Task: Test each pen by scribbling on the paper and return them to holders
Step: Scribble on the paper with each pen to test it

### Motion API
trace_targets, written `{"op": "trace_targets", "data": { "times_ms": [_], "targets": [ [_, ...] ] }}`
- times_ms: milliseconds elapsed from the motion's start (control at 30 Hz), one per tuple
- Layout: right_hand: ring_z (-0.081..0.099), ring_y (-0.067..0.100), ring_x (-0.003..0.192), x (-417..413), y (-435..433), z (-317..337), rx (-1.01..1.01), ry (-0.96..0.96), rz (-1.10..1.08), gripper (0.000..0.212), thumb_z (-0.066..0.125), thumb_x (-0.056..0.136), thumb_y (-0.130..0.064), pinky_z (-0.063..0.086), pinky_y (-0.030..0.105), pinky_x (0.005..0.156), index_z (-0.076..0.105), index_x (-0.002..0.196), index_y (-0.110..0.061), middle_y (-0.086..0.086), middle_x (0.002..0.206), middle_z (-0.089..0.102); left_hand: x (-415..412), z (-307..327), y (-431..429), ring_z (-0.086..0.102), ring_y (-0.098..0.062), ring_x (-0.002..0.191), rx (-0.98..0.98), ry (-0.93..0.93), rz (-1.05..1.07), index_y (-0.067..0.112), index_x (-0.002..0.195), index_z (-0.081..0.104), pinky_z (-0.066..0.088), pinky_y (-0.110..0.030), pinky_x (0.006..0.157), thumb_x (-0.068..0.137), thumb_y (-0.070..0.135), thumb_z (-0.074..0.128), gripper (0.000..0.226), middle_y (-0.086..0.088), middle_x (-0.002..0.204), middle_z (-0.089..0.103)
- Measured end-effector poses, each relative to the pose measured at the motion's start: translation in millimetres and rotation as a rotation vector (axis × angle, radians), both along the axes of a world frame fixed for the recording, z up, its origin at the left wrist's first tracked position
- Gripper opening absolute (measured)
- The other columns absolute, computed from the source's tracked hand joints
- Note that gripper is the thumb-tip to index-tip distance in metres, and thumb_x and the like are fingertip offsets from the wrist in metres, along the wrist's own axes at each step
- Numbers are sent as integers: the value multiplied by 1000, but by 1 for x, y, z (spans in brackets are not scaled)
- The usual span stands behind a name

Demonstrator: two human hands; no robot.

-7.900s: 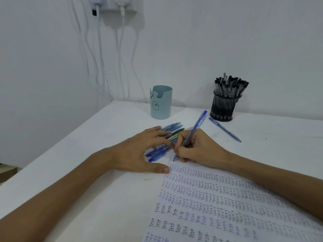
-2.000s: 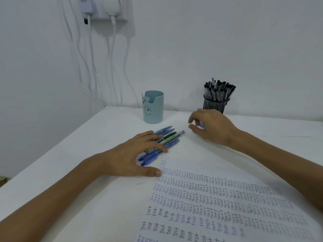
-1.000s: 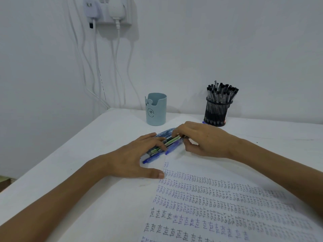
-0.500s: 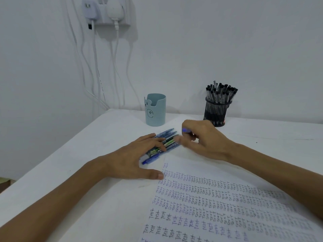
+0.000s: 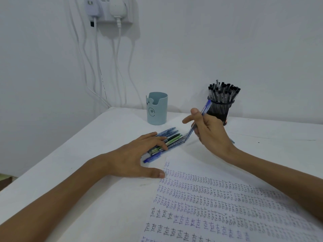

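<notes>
Evidently readying a test, the right hand (image 5: 211, 131) grips a blue pen (image 5: 206, 105) between thumb and curled fingers, tilted above the tabletop (image 5: 104, 137); the left hand (image 5: 132, 158) lies on the loose pens (image 5: 172, 137) with fingers straight, likely to stop them rolling, its thumb on the corner of the paper (image 5: 209, 206); the pale blue holder (image 5: 157, 110) and black mesh holder (image 5: 220, 110) stand by the far edge.

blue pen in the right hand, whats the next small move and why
Probably bring the blue pen down onto the blank strip at the top of the paper and scribble. The right hand grips it raised off the table, its lower end beside the pile of pens that the left hand rests on, and that strip has no writing.
</notes>
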State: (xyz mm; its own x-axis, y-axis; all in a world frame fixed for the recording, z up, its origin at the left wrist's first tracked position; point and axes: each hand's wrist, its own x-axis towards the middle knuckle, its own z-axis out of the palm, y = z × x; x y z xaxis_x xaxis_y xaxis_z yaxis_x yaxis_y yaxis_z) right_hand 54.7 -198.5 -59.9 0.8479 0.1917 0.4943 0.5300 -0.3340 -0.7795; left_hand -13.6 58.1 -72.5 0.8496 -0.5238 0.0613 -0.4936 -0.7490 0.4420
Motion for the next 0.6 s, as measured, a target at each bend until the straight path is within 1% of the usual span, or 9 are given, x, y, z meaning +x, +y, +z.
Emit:
{"op": "trace_targets", "data": {
  "times_ms": [67,100,167,233,300,367,433,500,600],
  "targets": [
    [64,25,52,-2,0,1,95,144,89,54,43,105,-48,47,27,48,75,92,-7,11,63,68,0,0,0,1,16,150,-4,-3,-1,49,141,43,16,-15,120,78,68,75,72,37,158,25],
    [70,31,59,-3,1,1,137,223,133,53,47,103,-47,51,30,49,74,93,-2,14,71,73,1,0,0,1,17,149,-5,-8,-2,48,141,43,15,-12,119,79,68,75,72,36,158,26],
    [74,33,66,-4,3,0,166,328,190,43,61,98,-41,54,32,54,70,94,1,17,80,76,1,0,-1,1,18,148,-4,-15,-3,48,140,43,13,-5,115,78,67,75,72,36,157,27],
    [71,29,63,-6,5,-3,163,359,227,26,73,93,-26,53,31,54,66,92,-1,16,76,73,1,0,-1,1,19,147,-3,-15,-3,49,140,43,11,1,110,78,68,74,72,36,157,26],
    [66,27,58,-9,7,-4,177,408,292,17,70,96,-17,49,31,51,62,92,-3,16,73,69,1,-1,-1,2,21,146,-1,-13,-1,50,139,42,10,4,108,78,69,73,72,35,157,26],
    [65,27,58,-14,8,-2,180,473,365,9,62,101,-12,46,29,48,61,98,-3,19,76,68,2,0,-1,4,22,144,5,-18,-1,50,139,42,11,5,107,78,70,73,72,34,156,28],
    [64,26,59,-19,10,-1,116,497,418,10,57,102,-9,42,26,44,64,100,-1,19,78,69,1,0,-1,6,21,144,4,-16,1,48,141,42,12,4,107,79,68,73,73,32,156,30],
    [61,24,57,-23,11,-2,36,472,456,10,57,100,-4,39,24,41,64,95,1,19,77,69,1,1,-1,5,17,148,7,-14,2,47,143,41,12,1,110,79,68,74,75,32,157,29],
    [55,19,51,-27,12,-4,-56,412,481,6,62,94,4,42,24,46,62,89,1,16,70,66,2,1,-1,5,17,148,14,-26,0,44,144,42,12,1,111,79,67,75,76,29,158,30]
  ]
}}
